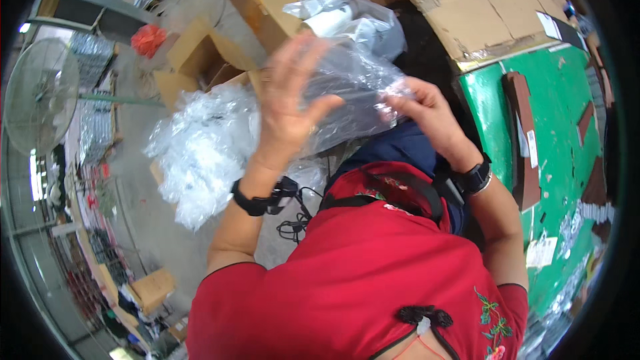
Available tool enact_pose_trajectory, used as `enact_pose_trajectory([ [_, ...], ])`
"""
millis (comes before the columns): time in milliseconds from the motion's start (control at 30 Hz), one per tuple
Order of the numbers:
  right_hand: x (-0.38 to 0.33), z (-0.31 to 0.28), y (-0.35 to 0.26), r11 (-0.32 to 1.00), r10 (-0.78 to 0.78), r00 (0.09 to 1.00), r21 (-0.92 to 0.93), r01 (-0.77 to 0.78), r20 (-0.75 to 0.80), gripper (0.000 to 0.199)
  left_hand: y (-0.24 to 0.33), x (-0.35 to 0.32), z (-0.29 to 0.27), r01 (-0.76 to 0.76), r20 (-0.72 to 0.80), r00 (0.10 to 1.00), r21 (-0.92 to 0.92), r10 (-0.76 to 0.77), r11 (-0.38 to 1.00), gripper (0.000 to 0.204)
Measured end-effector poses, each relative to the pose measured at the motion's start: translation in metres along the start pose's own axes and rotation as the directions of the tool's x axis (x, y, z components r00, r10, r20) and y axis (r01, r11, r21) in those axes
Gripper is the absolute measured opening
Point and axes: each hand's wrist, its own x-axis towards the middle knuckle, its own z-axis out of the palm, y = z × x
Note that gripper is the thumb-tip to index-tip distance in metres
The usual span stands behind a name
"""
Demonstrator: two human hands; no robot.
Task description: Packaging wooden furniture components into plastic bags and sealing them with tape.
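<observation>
Grey floor [143, 180] spreads out on the left, with a big fan [40, 97] standing on it and brown boxes [200, 50] close by. A green table [567, 127] sits on the right, with cardboard [480, 0] lying over its far end.

Both hands are up in front of the person, and a clear bag [353, 90] with something dark inside is held between them. The bag's long side runs from left to right, from one hand to the other.

The left hand [290, 107] is spread wide and flat. Its palm lies against the left end of the bag, and its thumb presses on the front. The right hand [427, 110] is curled at the bag's right end. Its fingers [400, 90] pinch the crinkly plastic there. So each hand has one end, and neither hand is nearer than the other.

A heap of more clear bags [200, 147] lies low on the left, just beside the left wrist. More bags with white things [347, 10] sit in an open box behind the hands.

Each wrist wears a black band.
</observation>
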Motion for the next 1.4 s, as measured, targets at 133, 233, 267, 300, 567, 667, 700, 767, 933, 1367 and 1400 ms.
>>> enact_pose_trajectory([
  [133,-0.062,-0.037,-0.020,0.987,-0.081,0.972,0.117,0.109,-0.221,0.025,-0.066,-0.016,0.016,0.123,0.002,0.992,-0.052,-0.123,0.991,0.074],
  [233,-0.105,-0.067,-0.005,0.955,-0.132,0.937,0.213,0.208,-0.323,0.034,-0.071,-0.028,0.057,0.474,0.507,0.820,-0.342,-0.266,0.811,0.075],
  [267,-0.118,-0.071,-0.004,0.931,-0.178,0.925,0.247,0.268,-0.335,0.038,-0.058,-0.023,0.067,0.498,0.573,0.783,-0.343,-0.243,0.796,0.074],
  [300,-0.130,-0.073,-0.006,0.907,-0.167,0.920,0.311,0.285,-0.355,0.047,-0.062,-0.026,0.089,0.532,0.585,0.780,-0.436,-0.220,0.726,0.071],
  [567,-0.181,-0.055,-0.008,0.639,-0.417,0.755,0.427,0.640,-0.506,0.044,-0.013,-0.004,0.236,0.952,0.955,0.284,-0.292,0.084,0.094,0.094],
  [667,-0.197,-0.045,0.003,0.506,-0.443,0.684,0.468,0.725,-0.580,0.043,0.018,0.009,0.246,0.956,0.913,0.256,-0.191,0.316,-0.223,0.085],
  [700,-0.199,-0.046,0.007,0.525,-0.501,0.662,0.413,0.744,-0.558,0.047,0.025,0.010,0.241,0.914,0.862,0.344,-0.216,0.371,-0.344,0.078],
  [767,-0.224,-0.063,0.028,0.628,-0.462,0.635,0.277,0.727,-0.619,0.048,0.026,0.015,0.227,0.853,0.817,0.491,-0.380,0.303,-0.358,0.052],
  [933,-0.262,-0.063,0.036,0.863,-0.188,0.227,-0.050,0.503,-0.956,0.049,-0.030,0.072,0.194,0.632,0.572,0.751,-0.768,-0.330,0.108,0.018],
  [1367,-0.247,-0.067,0.041,0.996,0.042,0.290,0.063,0.064,-0.956,0.045,-0.075,0.123,0.149,0.471,0.585,0.811,-0.636,-0.017,0.611,0.010],
  [1400,-0.242,-0.070,0.043,0.996,0.043,0.281,0.065,0.068,-0.959,0.045,-0.079,0.123,0.149,0.422,0.586,0.809,-0.622,0.035,0.660,0.010],
])
